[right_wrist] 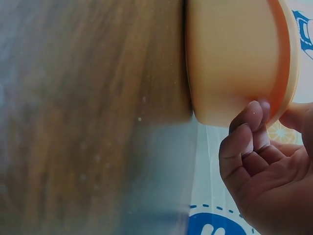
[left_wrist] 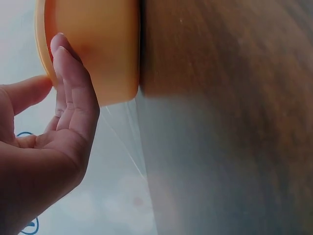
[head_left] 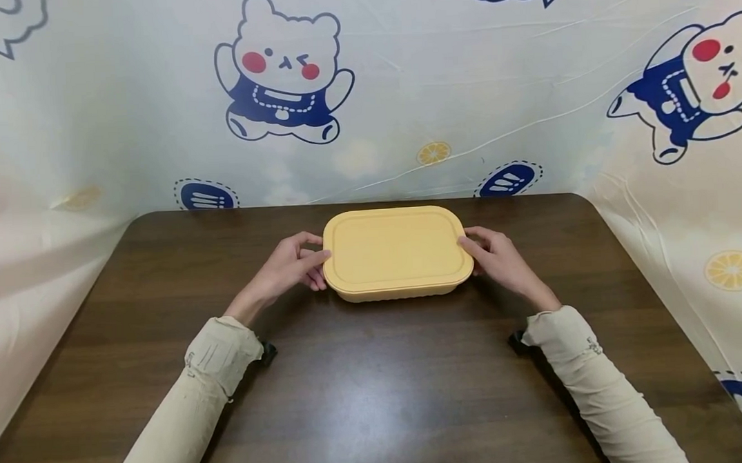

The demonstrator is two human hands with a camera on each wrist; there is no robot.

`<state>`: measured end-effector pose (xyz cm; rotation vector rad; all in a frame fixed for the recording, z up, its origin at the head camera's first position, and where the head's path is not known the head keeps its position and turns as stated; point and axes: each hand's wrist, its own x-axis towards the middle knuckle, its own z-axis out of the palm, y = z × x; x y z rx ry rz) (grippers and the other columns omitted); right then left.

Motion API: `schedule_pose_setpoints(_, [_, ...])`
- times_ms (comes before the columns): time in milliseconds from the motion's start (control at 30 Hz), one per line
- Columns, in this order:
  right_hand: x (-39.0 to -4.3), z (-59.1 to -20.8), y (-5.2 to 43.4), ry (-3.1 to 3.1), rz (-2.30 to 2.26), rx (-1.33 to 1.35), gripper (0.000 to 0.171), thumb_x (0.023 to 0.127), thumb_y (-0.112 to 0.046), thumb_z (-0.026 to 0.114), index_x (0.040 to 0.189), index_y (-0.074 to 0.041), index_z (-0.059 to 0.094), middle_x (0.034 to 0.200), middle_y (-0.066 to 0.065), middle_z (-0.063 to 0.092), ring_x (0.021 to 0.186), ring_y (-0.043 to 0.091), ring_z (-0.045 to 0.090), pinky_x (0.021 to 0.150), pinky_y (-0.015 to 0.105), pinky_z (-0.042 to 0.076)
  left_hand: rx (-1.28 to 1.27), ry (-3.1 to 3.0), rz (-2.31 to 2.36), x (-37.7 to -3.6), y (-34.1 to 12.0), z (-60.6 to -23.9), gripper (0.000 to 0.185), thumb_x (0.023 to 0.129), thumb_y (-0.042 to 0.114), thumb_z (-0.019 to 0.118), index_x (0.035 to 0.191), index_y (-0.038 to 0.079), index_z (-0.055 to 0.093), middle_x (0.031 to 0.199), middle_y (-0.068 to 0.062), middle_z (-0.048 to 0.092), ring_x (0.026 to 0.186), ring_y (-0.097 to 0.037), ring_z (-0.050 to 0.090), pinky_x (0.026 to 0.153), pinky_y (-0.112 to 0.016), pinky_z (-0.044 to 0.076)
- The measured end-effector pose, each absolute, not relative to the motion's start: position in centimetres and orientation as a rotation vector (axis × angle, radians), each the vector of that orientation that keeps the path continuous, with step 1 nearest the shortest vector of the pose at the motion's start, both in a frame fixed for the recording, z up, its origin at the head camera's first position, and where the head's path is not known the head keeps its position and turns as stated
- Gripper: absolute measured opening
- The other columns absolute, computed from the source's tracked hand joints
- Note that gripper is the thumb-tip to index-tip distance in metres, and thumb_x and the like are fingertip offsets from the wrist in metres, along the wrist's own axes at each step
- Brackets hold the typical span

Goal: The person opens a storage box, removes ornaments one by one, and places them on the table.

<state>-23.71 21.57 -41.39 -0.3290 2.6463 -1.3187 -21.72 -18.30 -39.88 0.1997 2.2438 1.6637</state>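
A yellow lidded box, rectangular with rounded corners, sits near the back edge of the dark wooden table. My left hand grips its left end, thumb on the lid's rim and fingers under the rim against the side wall. At the opposite end my right hand holds the rim the same way. In the left wrist view the box has its base on the tabletop, with the left hand at its rim. The right wrist view shows the right hand pinching the lid's edge. What the box contains is hidden.
The brown wooden table has rounded back corners. A pale curtain with cartoon bears and orange slices hangs right behind it and along both sides. Dark wrist straps show below both rolled cuffs.
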Motion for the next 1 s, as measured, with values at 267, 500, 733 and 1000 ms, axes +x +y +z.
schedule_pose_setpoints(267, [-23.5, -41.3, 21.4, 2.76, -1.225, -0.399, 0.056, 0.105, -0.041, 0.049, 0.142, 0.001, 0.05, 0.094, 0.014, 0.066, 0.075, 0.026, 0.057, 0.059, 0.028, 0.048, 0.169, 2.266, 1.644, -21.5, -18.1, -39.6, 0.048, 0.1, 0.023, 0.062, 0.136, -0.001, 0.042, 0.082, -0.02, 0.069, 0.066, -0.033, 0.07, 0.067, -0.046, 0.06])
schedule_pose_setpoints(500, [-23.6, -41.3, 21.3, 2.804, -1.209, -0.439, 0.053, 0.105, -0.038, 0.049, 0.141, 0.002, 0.052, 0.096, 0.013, 0.067, 0.076, 0.024, 0.056, 0.059, 0.028, 0.048, 0.189, 2.37, 1.562, -21.2, -17.8, -39.3, 0.049, 0.101, 0.023, 0.061, 0.139, -0.001, 0.044, 0.083, -0.018, 0.07, 0.071, -0.036, 0.071, 0.074, -0.05, 0.059])
schedule_pose_setpoints(733, [-23.5, -41.0, 21.2, 2.805, -1.196, -0.447, 0.053, 0.105, -0.038, 0.05, 0.141, 0.001, 0.052, 0.089, 0.012, 0.063, 0.073, 0.024, 0.054, 0.057, 0.028, 0.045, 0.252, 2.464, 1.468, -21.0, -17.7, -38.9, 0.051, 0.101, 0.021, 0.061, 0.141, -0.004, 0.042, 0.089, -0.018, 0.069, 0.07, -0.028, 0.071, 0.073, -0.047, 0.06])
schedule_pose_setpoints(1000, [-23.5, -40.9, 21.2, 2.817, -1.174, -0.452, 0.052, 0.105, -0.038, 0.05, 0.14, 0.001, 0.053, 0.088, 0.012, 0.062, 0.074, 0.024, 0.053, 0.058, 0.028, 0.045, 0.268, 2.472, 1.427, -21.0, -17.6, -38.9, 0.056, 0.101, 0.021, 0.061, 0.145, -0.004, 0.038, 0.092, -0.018, 0.069, 0.073, -0.029, 0.071, 0.074, -0.045, 0.06])
